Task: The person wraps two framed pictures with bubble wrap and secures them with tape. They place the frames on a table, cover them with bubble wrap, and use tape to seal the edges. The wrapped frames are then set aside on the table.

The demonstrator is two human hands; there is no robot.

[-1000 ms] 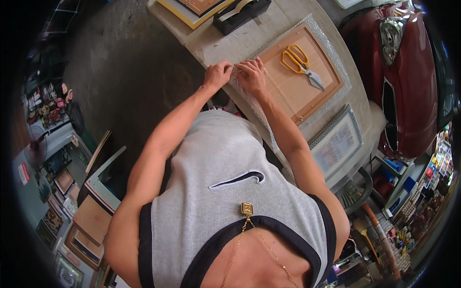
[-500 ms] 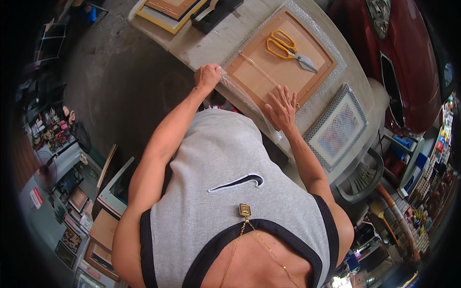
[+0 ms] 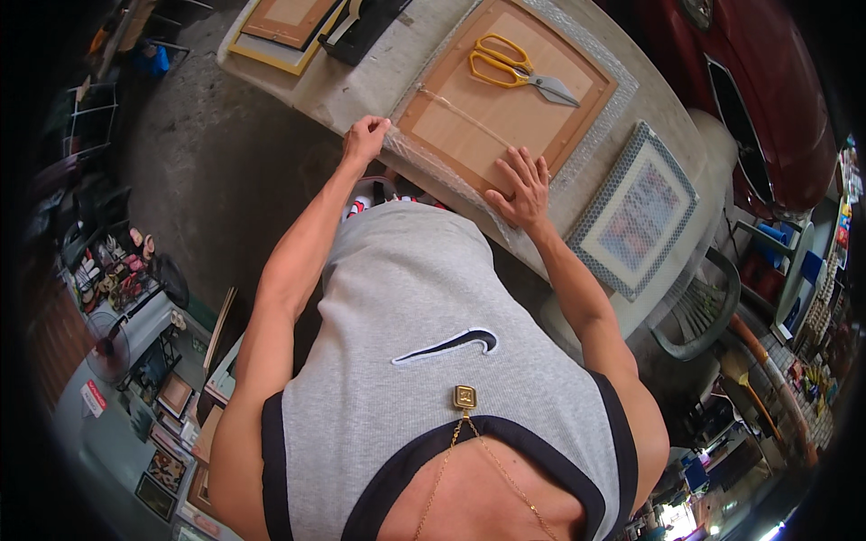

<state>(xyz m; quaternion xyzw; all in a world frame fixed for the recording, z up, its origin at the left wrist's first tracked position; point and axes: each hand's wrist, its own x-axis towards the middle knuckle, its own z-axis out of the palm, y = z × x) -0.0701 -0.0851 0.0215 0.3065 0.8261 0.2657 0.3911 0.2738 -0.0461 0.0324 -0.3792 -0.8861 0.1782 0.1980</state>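
A picture frame (image 3: 561, 135) lies back side up on a sheet of bubble wrap (image 3: 622, 90) on the table. My left hand (image 3: 365, 140) pinches the wrap's near left corner at the table edge. Spread flat, my right hand (image 3: 521, 187) presses on the near right part of the frame, over the wrap's near edge. Yellow-handled scissors (image 3: 523, 72) rest on the frame's backing board, blades half apart. A clear strip of tape or film (image 3: 465, 117) runs across the board, left of my right hand.
A bubble-wrapped framed picture (image 3: 636, 212) lies at the table's right. Stacked frames (image 3: 275, 36) and a black tape dispenser (image 3: 361, 32) sit at the far left of the table (image 3: 352, 90). A dark red car (image 3: 722, 90) stands beyond, and a green chair (image 3: 699, 302) is at the right.
The view has shifted, so the table and its items appear a little further left and up. My left hand keeps its pinch on the wrap, and my right hand stays flat on the frame.
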